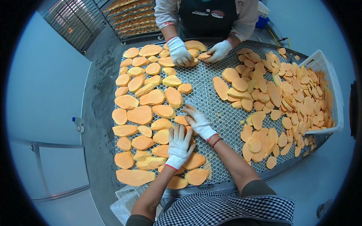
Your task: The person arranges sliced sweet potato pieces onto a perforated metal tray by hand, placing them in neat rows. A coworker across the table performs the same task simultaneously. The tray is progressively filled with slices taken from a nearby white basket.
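Observation:
My left hand (180, 145), in a white knit glove with red trim, lies palm down over orange slices that look like sweet potato. Its fingers are spread and partly cover the slices beneath. Just to its right, my right hand (200, 124), gloved alike, reaches in with fingers apart beside a small slice (181, 120); its fingertips seem to touch that slice's edge. Neither hand visibly grips anything. Flat slices (140, 115) lie side by side in rough rows on the left part of a white mesh sheet (217, 118).
A loose heap of slices (263, 87) spills from a tipped white plastic crate (338, 93) at right. Across the table, a co-worker's gloved hands (179, 52) handle slices. Behind stands a wheeled rack (133, 19) of loaded trays. White crates (123, 207) sit at lower left.

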The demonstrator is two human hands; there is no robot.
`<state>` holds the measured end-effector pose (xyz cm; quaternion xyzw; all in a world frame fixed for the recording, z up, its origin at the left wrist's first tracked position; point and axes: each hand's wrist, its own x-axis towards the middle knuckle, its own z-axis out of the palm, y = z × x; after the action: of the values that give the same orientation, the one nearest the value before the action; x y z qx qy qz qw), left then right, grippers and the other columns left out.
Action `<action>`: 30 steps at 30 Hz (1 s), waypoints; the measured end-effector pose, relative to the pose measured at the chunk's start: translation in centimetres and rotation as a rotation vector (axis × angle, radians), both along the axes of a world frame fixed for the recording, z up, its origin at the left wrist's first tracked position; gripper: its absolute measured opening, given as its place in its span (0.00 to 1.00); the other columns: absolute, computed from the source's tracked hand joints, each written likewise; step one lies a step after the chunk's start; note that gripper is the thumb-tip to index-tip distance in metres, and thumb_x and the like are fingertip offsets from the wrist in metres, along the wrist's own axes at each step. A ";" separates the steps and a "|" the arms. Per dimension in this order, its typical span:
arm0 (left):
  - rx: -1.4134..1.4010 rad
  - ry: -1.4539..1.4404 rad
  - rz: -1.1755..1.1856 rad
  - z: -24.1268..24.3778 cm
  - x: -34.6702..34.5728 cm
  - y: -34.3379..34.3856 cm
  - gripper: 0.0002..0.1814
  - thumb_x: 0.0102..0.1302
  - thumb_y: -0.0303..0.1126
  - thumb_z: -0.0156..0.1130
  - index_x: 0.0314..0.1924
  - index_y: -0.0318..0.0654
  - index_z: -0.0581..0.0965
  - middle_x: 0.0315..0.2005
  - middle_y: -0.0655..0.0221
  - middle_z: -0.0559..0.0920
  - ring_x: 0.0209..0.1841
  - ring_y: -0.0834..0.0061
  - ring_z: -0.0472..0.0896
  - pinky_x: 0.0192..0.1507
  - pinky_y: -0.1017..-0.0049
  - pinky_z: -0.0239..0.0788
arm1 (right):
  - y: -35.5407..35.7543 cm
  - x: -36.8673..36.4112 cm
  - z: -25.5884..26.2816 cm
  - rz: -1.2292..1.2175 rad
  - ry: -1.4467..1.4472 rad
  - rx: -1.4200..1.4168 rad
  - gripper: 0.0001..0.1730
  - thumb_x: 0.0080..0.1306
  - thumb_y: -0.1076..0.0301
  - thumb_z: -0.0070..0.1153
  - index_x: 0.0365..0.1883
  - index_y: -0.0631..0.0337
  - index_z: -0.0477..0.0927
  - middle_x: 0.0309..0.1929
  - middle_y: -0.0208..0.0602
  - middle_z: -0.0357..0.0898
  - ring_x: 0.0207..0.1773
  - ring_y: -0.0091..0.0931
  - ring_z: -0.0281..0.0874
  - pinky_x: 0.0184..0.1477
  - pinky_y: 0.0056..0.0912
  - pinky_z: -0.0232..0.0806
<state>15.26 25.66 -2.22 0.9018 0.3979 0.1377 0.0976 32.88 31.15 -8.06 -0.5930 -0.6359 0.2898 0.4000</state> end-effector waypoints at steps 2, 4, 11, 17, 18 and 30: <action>-0.001 0.012 0.030 0.1 0.2 0.5 0.39 0.56 0.45 0.73 0.66 0.38 0.72 0.64 0.46 0.69 0.69 0.43 0.64 0.72 0.39 0.48 | 1.6 1.3 0.2 -0.184 -0.034 -0.010 0.27 0.71 0.54 0.59 0.66 0.54 0.77 0.75 0.52 0.67 0.78 0.46 0.62 0.78 0.44 0.57; 0.025 0.060 0.042 0.1 0.6 1.1 0.40 0.57 0.48 0.72 0.66 0.38 0.71 0.63 0.48 0.70 0.68 0.44 0.65 0.72 0.38 0.48 | 3.3 5.1 0.7 -0.409 -0.453 -0.071 0.34 0.68 0.48 0.62 0.69 0.52 0.73 0.76 0.51 0.65 0.78 0.47 0.61 0.78 0.47 0.57; 0.039 0.132 0.048 0.2 0.4 2.2 0.40 0.60 0.52 0.70 0.67 0.40 0.71 0.62 0.54 0.71 0.66 0.49 0.65 0.71 0.39 0.48 | 6.7 14.3 1.2 -0.278 -0.934 -0.150 0.27 0.66 0.55 0.63 0.61 0.54 0.75 0.55 0.45 0.79 0.56 0.41 0.79 0.55 0.48 0.71; 0.001 0.100 0.047 0.8 0.3 2.3 0.39 0.59 0.49 0.71 0.67 0.39 0.71 0.63 0.50 0.70 0.68 0.46 0.64 0.72 0.39 0.47 | 6.4 16.6 3.9 -0.418 -0.383 -0.102 0.25 0.70 0.68 0.48 0.66 0.55 0.75 0.58 0.51 0.82 0.58 0.48 0.81 0.59 0.50 0.73; 0.001 0.093 0.048 0.8 0.3 2.3 0.40 0.59 0.49 0.71 0.67 0.39 0.71 0.63 0.50 0.70 0.68 0.45 0.64 0.72 0.39 0.47 | 5.7 16.5 4.0 -0.283 -0.233 -0.159 0.28 0.72 0.68 0.46 0.70 0.57 0.72 0.64 0.52 0.79 0.65 0.47 0.78 0.67 0.43 0.70; 0.012 0.125 0.042 -0.3 0.8 2.1 0.40 0.58 0.47 0.70 0.68 0.38 0.70 0.65 0.49 0.69 0.70 0.44 0.63 0.73 0.38 0.45 | 2.1 2.5 -1.5 -0.225 -0.084 0.033 0.21 0.67 0.67 0.59 0.60 0.50 0.83 0.69 0.49 0.72 0.71 0.47 0.68 0.75 0.50 0.58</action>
<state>16.04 27.77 -2.57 0.9006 0.4214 0.0853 0.0643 35.34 33.26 -9.59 -0.6655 -0.5863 0.2075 0.4127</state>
